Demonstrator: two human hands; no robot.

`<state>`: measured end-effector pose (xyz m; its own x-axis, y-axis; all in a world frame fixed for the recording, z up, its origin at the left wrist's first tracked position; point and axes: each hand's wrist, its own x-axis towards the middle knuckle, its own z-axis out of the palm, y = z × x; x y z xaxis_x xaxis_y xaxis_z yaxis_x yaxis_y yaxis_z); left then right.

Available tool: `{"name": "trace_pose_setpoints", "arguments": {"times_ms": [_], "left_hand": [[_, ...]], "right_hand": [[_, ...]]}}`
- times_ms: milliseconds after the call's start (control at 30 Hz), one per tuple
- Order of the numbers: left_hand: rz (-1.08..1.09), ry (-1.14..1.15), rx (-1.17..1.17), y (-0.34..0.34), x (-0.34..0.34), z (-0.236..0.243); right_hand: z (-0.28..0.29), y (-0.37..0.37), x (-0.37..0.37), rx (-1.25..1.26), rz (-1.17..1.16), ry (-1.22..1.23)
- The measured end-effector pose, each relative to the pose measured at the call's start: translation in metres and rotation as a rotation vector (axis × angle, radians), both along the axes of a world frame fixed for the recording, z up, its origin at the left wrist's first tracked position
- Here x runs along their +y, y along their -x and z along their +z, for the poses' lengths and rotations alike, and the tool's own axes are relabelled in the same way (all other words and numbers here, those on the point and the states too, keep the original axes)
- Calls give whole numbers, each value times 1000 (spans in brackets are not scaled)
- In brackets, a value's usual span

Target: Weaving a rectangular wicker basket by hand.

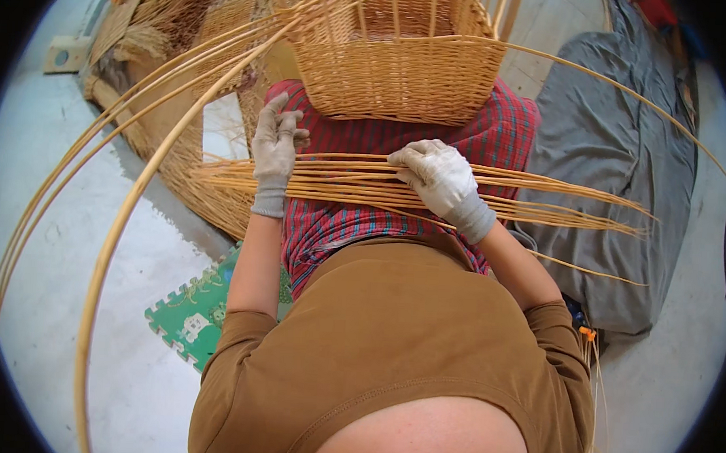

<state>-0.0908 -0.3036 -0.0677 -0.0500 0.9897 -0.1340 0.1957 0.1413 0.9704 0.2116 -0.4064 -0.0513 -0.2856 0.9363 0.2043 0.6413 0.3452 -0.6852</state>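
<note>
A bundle of long, thin wicker rods (344,188) lies crosswise over my lap on red checked cloth. My right hand (444,177), in a pale work glove, rests on the bundle with its fingertips closed on a rod along the upper edge. On the left, my left hand (277,142), also gloved, is at the bundle's other side, fingers extended and somewhat apart, with nothing visible in them. Just beyond my hands sits a partly woven wicker basket (398,78), its upright stakes rising past the frame's top.
Long bent rods (157,157) arch from the basket down the left side, and a single rod (628,92) curves out right. Wicker scraps (157,23) fill the far left. A green foam mat (206,305) and grey cloth (608,172) flank my legs.
</note>
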Motion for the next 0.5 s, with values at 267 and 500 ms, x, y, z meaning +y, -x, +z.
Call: {"name": "trace_pose_setpoints", "arguments": {"times_ms": [267, 500], "left_hand": [[-443, -21, 602, 30, -27, 19], [-556, -232, 770, 25, -4, -8]], "right_hand": [[9, -21, 0, 44, -77, 231], [15, -34, -15, -316, -130, -187]]}}
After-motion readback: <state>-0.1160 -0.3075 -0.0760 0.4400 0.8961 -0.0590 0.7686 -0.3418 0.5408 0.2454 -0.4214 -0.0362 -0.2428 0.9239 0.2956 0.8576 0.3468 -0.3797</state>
